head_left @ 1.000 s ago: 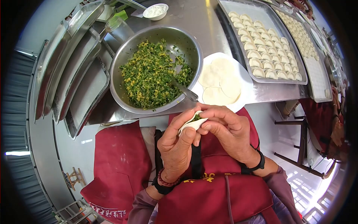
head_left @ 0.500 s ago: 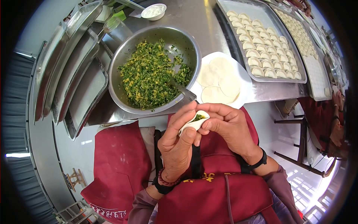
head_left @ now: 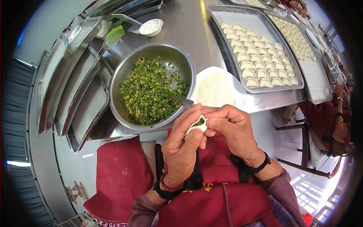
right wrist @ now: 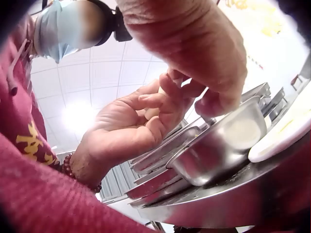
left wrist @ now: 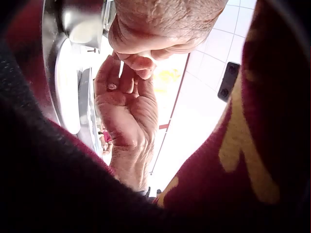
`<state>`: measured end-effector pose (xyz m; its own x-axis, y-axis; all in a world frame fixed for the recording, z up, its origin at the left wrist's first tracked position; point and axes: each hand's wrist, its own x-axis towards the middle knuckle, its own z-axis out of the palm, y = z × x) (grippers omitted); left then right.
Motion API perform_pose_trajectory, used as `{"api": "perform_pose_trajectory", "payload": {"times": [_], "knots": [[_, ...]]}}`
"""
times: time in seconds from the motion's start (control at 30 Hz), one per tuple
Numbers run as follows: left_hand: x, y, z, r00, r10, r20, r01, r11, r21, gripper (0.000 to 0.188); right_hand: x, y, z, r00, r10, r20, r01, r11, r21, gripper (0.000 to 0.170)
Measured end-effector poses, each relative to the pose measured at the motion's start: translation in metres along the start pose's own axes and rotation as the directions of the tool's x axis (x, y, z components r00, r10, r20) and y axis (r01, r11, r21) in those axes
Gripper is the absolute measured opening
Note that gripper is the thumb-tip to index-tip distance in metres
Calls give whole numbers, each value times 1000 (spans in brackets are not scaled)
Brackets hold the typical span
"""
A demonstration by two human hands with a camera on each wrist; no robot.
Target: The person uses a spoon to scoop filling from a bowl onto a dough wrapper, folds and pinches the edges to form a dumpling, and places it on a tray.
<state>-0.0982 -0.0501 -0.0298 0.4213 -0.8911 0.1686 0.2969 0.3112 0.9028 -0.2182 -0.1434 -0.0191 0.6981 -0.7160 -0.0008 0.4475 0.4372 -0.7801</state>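
Observation:
In the head view a half-folded dumpling [head_left: 196, 126] is held between both hands, green filling showing through its gap. The left hand [head_left: 181, 145] cradles it from below and the left, thumb along the near side. With thumb and forefinger the right hand [head_left: 233, 130] pinches the dough edge at the right. Just beyond them lies a white plate [head_left: 244, 99] of round wrappers [head_left: 213, 89], partly covered by the fingers. A steel bowl [head_left: 189, 62] of chopped green and yellow filling [head_left: 147, 92] stands at the back left, a spoon [head_left: 181, 100] resting in it.
A metal tray [head_left: 247, 19] with rows of finished dumplings sits at the right, beside another tray [head_left: 317, 72] of small pieces. Stacked trays [head_left: 89, 109] lean at the left. A small white bowl [head_left: 151, 28] of white powder is at the back. Another person's arm [head_left: 339, 117] shows far right.
The right fingers have shifted along the dough edge, and the dumpling's opening looks narrower. The head view has tilted, so the bowl and trays sit lower and further left.

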Motion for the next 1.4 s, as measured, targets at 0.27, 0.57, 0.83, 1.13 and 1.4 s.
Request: {"api": "perform_pose_trajectory", "payload": {"times": [0.27, 0.57, 0.83, 1.13, 1.4], "knots": [[-6, -3, 13, 999, -18, 36, 14, 994, 110, 35, -14, -13, -9, 998, 48, -51, -48, 999, -2, 10], [-8, -7, 12, 974, -164, 153, 146, 982, 122, 40, -22, -7, -35, 993, -117, -15, 102, 914, -392, 10], [-2, -11, 21, 944, -286, 165, 270, 956, 115, 54, -25, -7, -49, 997, 66, 36, -63, 996, -63, 13], [-1, -19, 17, 948, -281, 150, 260, 955, 146, 45, -24, -7, -49, 996, 64, -67, -73, 987, -140, 6], [5, -17, 8, 888, -352, 295, 268, 919, 289, 46, -24, -2, -62, 1000, -12, 9, 15, 947, -321, 14]]}}
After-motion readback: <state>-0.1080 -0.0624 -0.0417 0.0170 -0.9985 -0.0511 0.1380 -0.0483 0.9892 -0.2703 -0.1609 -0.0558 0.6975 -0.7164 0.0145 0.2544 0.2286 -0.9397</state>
